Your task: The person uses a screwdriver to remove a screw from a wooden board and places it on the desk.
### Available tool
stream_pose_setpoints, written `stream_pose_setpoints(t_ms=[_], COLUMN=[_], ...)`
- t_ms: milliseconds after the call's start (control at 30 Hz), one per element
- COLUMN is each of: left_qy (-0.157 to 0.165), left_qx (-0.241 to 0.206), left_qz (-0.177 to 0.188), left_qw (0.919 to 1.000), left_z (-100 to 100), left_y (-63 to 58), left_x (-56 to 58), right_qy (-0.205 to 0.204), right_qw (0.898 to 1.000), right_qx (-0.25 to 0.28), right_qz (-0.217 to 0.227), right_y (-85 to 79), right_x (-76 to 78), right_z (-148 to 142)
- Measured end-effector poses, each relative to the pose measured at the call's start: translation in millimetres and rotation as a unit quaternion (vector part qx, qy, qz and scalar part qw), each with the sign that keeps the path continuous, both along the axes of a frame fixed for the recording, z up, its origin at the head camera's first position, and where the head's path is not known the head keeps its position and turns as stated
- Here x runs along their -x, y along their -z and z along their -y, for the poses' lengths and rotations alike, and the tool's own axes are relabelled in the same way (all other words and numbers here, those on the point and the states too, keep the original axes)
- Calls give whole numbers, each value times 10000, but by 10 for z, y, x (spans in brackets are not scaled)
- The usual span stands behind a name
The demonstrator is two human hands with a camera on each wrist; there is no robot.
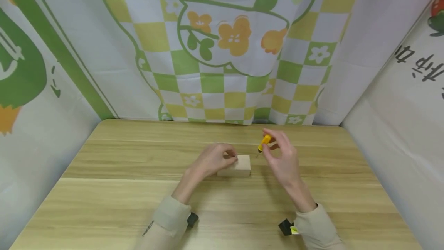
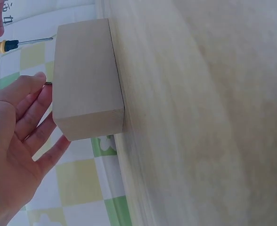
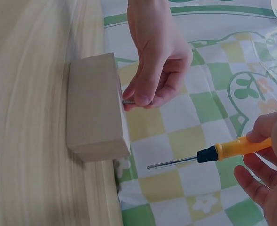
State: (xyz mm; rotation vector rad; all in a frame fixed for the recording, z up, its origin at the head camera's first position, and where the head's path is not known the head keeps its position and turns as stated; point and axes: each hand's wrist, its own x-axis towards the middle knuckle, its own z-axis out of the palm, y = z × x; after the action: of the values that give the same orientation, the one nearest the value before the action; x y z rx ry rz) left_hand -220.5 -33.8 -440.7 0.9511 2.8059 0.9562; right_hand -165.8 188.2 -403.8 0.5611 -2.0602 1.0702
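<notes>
A pale wooden block (image 1: 243, 163) lies on the table, seen side-on in both wrist views. My left hand (image 1: 215, 159) pinches a small screw (image 3: 129, 102) between thumb and forefinger, its tip at the block's top face. To the right of the block, my right hand (image 1: 283, 157) holds a screwdriver (image 3: 230, 149) by its yellow handle. The metal shaft (image 3: 171, 163) points down toward the table and stays apart from both screw and block. Most of the screw's head is covered by the left fingertips.
The wood-grain table (image 1: 121, 200) spreads around the block on all sides. A checked, flower-printed curtain (image 1: 222, 88) hangs along its back edge, with white printed cloth (image 1: 402, 119) at the right side. Each wrist wears a cuff with a small black device (image 1: 286, 227).
</notes>
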Motion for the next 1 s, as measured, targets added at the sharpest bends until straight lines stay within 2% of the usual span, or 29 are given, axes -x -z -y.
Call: stream_pose_setpoints(t_ms=[200, 467, 767, 1000], left_qy=[-82, -303, -589, -737], left_qx=[12, -378, -537, -814], left_qz=[-200, 96, 131, 375], left_qw=[9998, 9988, 9967, 9932], left_z=[0, 27, 224, 397], left_y=[5, -38, -12, -27], left_x=[-10, -50, -82, -146], right_qy=[19, 123, 168, 123], right_qw=[9999, 9995, 9993, 9990], right_qx=[-114, -280, -338, -440], right_qz=[-5, -7, 25, -19], right_y=[26, 57, 114, 146], right_x=[-11, -22, -31, -47], right_z=[-50, -97, -171, -197])
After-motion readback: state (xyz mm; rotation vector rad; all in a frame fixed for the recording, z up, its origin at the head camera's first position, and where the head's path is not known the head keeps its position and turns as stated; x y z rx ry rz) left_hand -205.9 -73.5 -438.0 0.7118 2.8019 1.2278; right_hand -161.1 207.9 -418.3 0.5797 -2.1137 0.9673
